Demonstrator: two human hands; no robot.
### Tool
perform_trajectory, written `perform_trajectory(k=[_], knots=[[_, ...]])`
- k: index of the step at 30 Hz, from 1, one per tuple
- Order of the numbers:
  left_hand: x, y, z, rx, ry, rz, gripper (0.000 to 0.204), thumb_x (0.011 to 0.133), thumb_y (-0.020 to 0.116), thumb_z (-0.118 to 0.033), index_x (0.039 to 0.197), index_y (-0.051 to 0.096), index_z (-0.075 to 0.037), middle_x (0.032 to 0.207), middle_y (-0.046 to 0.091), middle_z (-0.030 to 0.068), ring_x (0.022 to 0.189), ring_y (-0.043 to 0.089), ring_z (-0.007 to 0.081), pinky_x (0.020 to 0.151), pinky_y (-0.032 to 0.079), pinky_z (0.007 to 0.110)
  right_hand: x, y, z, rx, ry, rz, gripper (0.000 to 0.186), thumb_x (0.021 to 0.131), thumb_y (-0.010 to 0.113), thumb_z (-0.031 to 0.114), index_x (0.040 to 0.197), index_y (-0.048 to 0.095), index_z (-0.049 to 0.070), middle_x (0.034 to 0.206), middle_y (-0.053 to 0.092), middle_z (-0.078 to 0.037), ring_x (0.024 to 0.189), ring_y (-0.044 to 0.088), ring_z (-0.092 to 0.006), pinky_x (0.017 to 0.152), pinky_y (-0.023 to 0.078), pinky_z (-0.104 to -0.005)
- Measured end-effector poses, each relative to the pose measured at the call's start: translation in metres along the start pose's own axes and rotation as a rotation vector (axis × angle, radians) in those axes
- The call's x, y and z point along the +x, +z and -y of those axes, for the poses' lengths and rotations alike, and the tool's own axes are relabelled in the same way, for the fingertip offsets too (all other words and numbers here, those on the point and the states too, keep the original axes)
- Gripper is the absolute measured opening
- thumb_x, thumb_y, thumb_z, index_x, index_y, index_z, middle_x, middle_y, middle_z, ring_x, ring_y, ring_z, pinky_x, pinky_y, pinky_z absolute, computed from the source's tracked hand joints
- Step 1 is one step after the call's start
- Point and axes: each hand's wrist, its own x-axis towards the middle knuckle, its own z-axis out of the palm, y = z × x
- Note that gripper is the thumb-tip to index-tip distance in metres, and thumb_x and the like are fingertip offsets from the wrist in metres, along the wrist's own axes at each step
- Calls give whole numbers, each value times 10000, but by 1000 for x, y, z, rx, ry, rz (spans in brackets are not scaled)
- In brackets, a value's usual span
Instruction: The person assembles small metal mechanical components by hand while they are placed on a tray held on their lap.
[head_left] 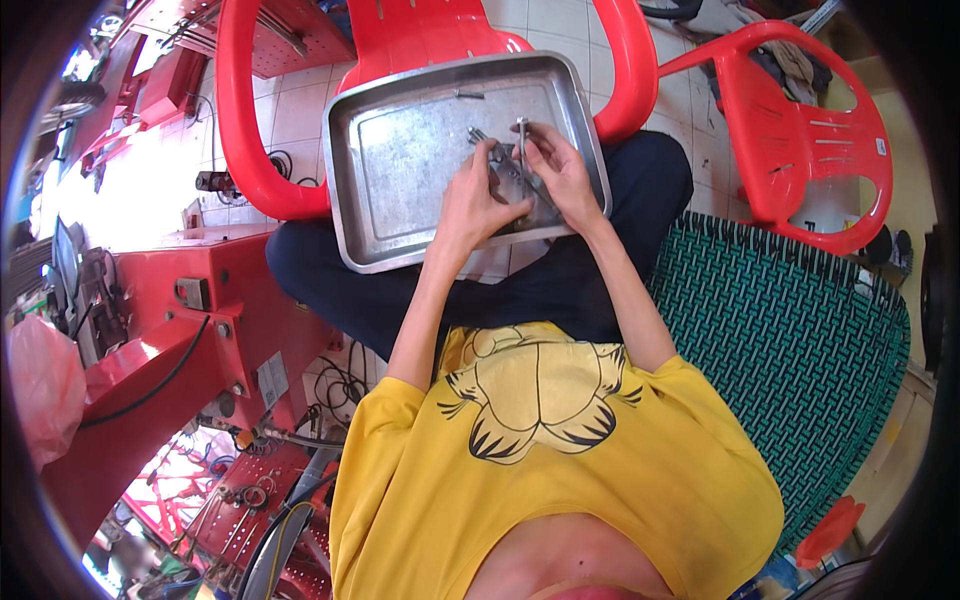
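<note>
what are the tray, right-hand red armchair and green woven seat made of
Tray: metal, perhaps stainless steel; grey, smudged sheen. Red armchair: likely moulded plastic, glossy, with smooth curves and slots. Green woven seat: probably plastic strips; even, slightly shiny weave.

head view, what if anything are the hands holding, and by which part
The right hand holds a slim metal piece below its top end. The left hand holds a grey metal part; exactly where cannot be told.

L head-worn fisheye cam looks down, near, at tray (395, 175).
</note>
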Motion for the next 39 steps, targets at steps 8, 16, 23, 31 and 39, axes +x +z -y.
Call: perform_trajectory(k=[8, 16, 23, 31, 39], knots=[[-1, 8, 11, 217, 37, -105, 852, 760, 896, -455, 1432, 579, -37, 1114, 638, 221, 1057, 622, 387, 915, 545, 471, 10, 5, -2, -518, -175, -189, 227, 955, 796, 127, 1156, 750, 32, 1044, 781, -36, 877, 684, -99, 733, 493, -282], [-3, 6, 9, 105, 12, -122, 735, 858, 851, -421, 1435, 585, -52, 1218, 574, 254, 1115, 639, 456, 895, 578, 509, 20, 5, 1, -755, -396, -122, 227, 904, 784, 104, 1107, 731, 17, 1020, 739, -133, 902, 707, -311, 791, 541, -405], [-1, 8, 13, 142, 25, -132, 745, 862, 867, -402, 1444, 582, -35, 1198, 590, 219, 1083, 657, 388, 910, 558, 465, 21, 3, 9, -856, -480, -55, 221, 896, 787, 162, 1072, 735, 39, 1012, 722, -118, 972, 678, -354, 816, 541, -439], [-2, 6, 14, 75, 16, -123, 734, 854, 867, -355, 1437, 577, -17, 1193, 589, 229, 1104, 644, 394, 934, 546, 461, 16, 8, 10, -816, -427, -110, 262, 878, 853, 180, 1052, 749, 14, 986, 740, -107, 866, 732, -277, 785, 564, -368], [-1, 7, 16, 90, 35, -131, 757, 841, 887, -355, 1430, 575, 3, 1179, 586, 230, 1075, 634, 397, 922, 540, 466, 20, 9, 13, -832, -394, -134, 289, 863, 855, 320, 990, 765, 77, 948, 758, -62, 863, 751, -265, 760, 569, -384]])
